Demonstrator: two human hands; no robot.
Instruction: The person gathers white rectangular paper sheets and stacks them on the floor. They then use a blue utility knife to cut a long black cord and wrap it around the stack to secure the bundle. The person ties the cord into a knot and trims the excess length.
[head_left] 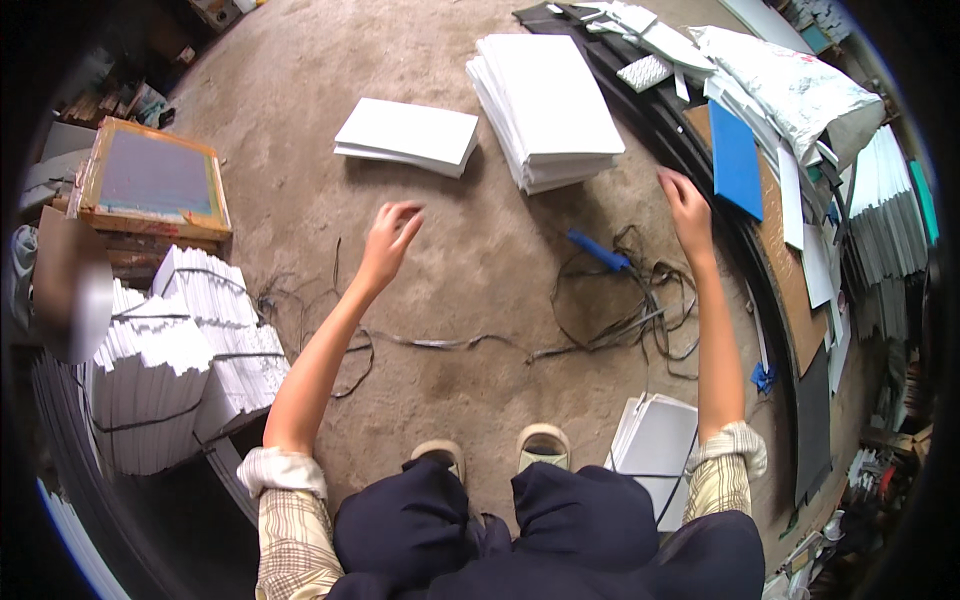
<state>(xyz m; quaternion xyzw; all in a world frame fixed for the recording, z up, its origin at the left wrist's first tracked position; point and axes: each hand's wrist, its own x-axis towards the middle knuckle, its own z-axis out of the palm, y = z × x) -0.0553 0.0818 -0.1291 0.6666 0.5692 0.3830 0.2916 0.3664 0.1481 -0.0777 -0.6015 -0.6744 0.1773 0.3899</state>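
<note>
My left hand (389,243) is in the air over the floor, its fingers loosely bent and the thumb apart, holding nothing. Just beyond it lies a low stack of white sheets (408,132). My right hand (689,212) hovers to the right of a taller stack of white sheets (548,98), touching neither it nor anything else I can see. Its fingers bend toward the left with nothing visible between them. On the floor between my arms lie tangled dark straps (600,335) and a blue object (598,250), long and thin.
Strapped bundles of white sheets (150,390) stand at left, below a framed screen (155,180). Along the right run a long black strip (770,300), a blue panel (735,160), white offcuts and a white sack (790,90). Another strapped bundle (655,440) lies near my right foot.
</note>
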